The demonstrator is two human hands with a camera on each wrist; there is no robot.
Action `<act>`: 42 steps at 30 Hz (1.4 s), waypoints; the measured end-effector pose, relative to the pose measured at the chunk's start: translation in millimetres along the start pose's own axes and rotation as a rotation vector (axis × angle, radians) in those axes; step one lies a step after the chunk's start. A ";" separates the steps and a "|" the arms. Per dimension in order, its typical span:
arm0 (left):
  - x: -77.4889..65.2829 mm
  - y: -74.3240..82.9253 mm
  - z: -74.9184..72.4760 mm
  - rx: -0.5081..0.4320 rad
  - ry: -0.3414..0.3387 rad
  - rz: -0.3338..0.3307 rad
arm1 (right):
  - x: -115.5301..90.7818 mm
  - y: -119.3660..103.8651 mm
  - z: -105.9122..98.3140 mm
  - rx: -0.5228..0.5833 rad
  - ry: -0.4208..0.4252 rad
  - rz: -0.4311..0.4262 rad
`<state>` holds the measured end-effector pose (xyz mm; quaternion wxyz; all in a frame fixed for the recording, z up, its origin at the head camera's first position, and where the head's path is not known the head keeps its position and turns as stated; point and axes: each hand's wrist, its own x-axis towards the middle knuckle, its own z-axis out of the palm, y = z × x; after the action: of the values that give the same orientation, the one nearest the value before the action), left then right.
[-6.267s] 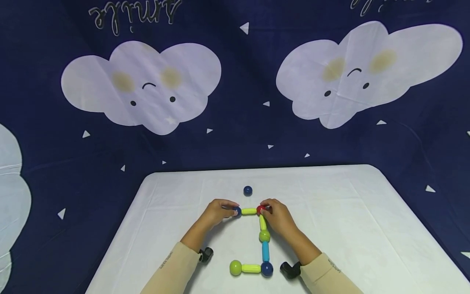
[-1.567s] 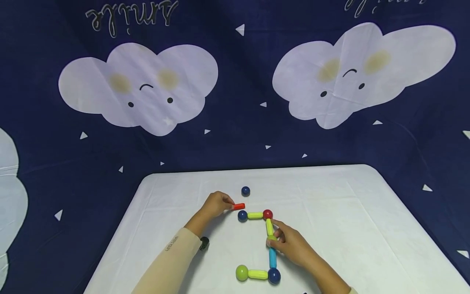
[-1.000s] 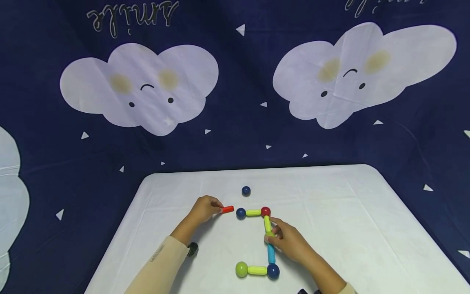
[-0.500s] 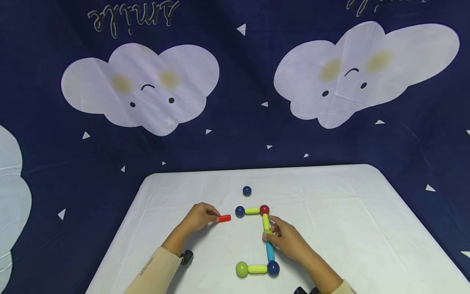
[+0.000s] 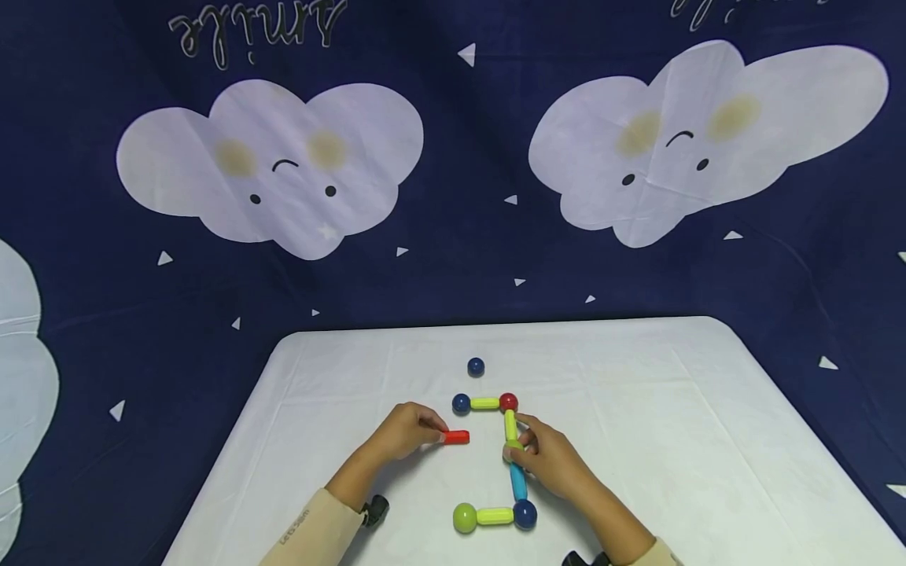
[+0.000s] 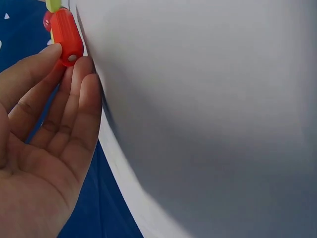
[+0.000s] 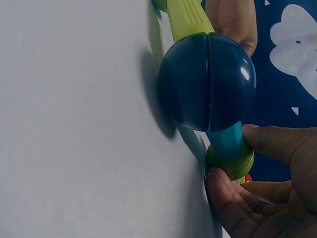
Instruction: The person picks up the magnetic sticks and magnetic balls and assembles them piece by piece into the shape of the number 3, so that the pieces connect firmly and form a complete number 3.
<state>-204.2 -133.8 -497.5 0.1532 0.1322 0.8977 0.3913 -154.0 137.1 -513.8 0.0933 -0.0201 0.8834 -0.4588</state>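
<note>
My left hand [image 5: 409, 431] pinches one end of a red magnetic rod [image 5: 456, 437], whose free end points right, toward the chain of balls and rods. In the left wrist view the red rod [image 6: 68, 33] sits between thumb and fingers. My right hand [image 5: 555, 456] grips the green ball [image 5: 513, 450] midway down the chain's right side. Above that ball a yellow-green rod [image 5: 510, 425] leads to a red ball [image 5: 508, 402]; below it a blue rod [image 5: 518, 481] leads to a dark blue ball [image 5: 525, 515], large in the right wrist view.
At the chain's top, a yellow-green rod [image 5: 484, 403] ends at a dark blue ball [image 5: 462, 404]. Its bottom has another yellow-green rod [image 5: 495, 516] and a green ball [image 5: 465, 518]. A loose dark blue ball [image 5: 476, 367] lies farther back on the white table [image 5: 637, 393].
Since the earliest frame, my left hand has left the blue ball and taken a red rod, lately moving right and nearer me. My right hand went from the red ball to the green one.
</note>
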 end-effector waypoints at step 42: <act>2.4 31.3 33.7 -0.089 -0.115 0.043 | 1.2 5.9 0.7 0.017 -0.020 -0.009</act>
<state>-190.0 -90.0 -496.5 0.2018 0.1666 0.8661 0.4259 -154.8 139.8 -519.2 0.1004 -0.0280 0.8784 -0.4665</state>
